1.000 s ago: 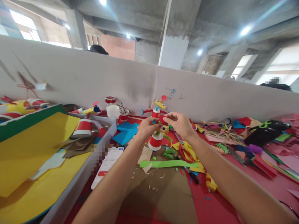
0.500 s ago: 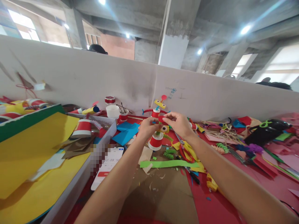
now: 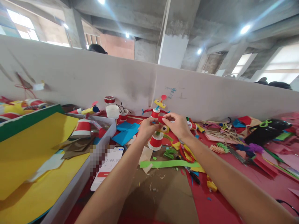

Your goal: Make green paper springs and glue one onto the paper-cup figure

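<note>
Both my hands meet over a small puppet made from a red and white paper cup (image 3: pixel 155 142). A yellow paper head (image 3: pixel 165 129) with a round eye tops the cup, and a yellow-green folded paper arm (image 3: pixel 168 137) sticks out at its right. My left hand (image 3: pixel 149 127) is closed at the head's left, its fingertips by a red paper circle (image 3: pixel 161 119). From the right, my right hand (image 3: pixel 178 124) pinches that circle between thumb and fingers. Behind them stands a similar finished-looking puppet (image 3: pixel 160 105) with red folded arms.
A green paper strip (image 3: pixel 165 164) and green folded springs (image 3: pixel 169 153) lie on the brown board (image 3: pixel 161 196). Red-handled scissors (image 3: pixel 186 154) and a black pen (image 3: pixel 192 176) are at the right. A phone (image 3: pixel 109 165) and a white box (image 3: pixel 77 183) holding yellow sheets are left.
My right hand has shifted very slightly around the red circle. My left hand and the puppet stay almost where they were.
</note>
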Tool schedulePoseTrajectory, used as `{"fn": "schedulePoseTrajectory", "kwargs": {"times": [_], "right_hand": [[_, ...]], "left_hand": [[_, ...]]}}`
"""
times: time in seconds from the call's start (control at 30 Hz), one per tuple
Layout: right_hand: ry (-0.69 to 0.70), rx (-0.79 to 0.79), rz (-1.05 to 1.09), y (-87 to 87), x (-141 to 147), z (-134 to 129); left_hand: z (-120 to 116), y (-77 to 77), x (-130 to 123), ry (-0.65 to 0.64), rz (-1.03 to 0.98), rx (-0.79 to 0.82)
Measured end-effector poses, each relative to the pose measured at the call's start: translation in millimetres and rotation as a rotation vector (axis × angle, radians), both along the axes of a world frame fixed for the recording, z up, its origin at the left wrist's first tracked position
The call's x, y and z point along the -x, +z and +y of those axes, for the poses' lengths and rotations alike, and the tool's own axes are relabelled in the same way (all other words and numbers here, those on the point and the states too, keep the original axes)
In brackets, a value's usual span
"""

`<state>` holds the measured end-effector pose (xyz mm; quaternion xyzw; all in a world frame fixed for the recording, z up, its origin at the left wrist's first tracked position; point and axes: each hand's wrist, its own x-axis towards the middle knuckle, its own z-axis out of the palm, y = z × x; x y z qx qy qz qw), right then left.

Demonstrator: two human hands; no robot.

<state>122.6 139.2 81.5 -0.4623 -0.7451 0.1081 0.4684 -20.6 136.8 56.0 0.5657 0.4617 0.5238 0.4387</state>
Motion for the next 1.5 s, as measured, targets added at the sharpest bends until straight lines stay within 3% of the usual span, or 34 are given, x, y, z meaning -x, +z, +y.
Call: {"fn": "schedulePoseTrajectory", "kwargs": {"times": [0.33,1.1,1.23,1.37,1.5], "right_hand": [[0.034,0.0,0.002,-0.1,3,-6],[-0.039,-0.116,-0.014,-3.7,6,-5],[-0.094,-0.16,0.116,8.5,-5,-19],[-0.114,-0.135,0.29,20.4,-20,-50],[-0.146,-0.075,0.334,13.7,-33,-92]], "left_hand": [[-1,1.7,-3,-0.034,-0.082,0.003],[-4,3.8,-1,0.01,-0.062,0.042],[0,0.0,1,0.029,-0.035,0.083],[0,-0.1,3,0.054,0.007,0.1],[-7,3.0,11,0.015,-0.035,0.02]]}}
